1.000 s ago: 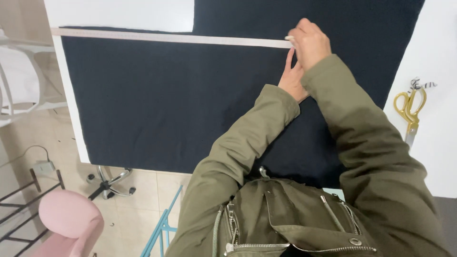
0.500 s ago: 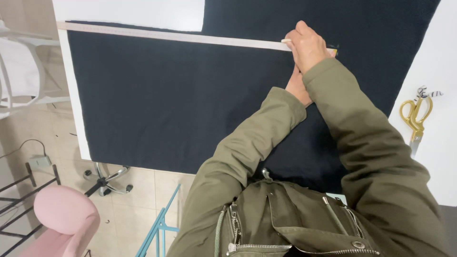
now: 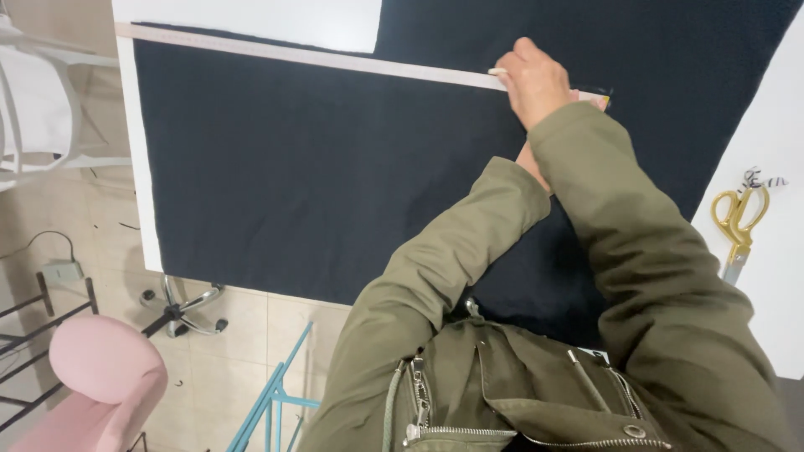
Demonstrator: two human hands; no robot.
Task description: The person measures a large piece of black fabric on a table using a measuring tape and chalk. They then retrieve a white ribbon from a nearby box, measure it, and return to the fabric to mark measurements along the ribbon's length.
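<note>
Single head-mounted view, angled steeply down from above the wearer's chest, close over the desk (image 3: 775,251); floor (image 3: 100,251) visible past the left desk edge.

**Room and floor, left side**

Beige tiled floor (image 3: 243,335) at 7–9 o'clock. Pink padded chair (image 3: 105,377) at 8, white chair (image 3: 38,100) at 10. Chrome swivel base (image 3: 180,310) and teal metal frame (image 3: 272,393) near 7. Even light.
</note>
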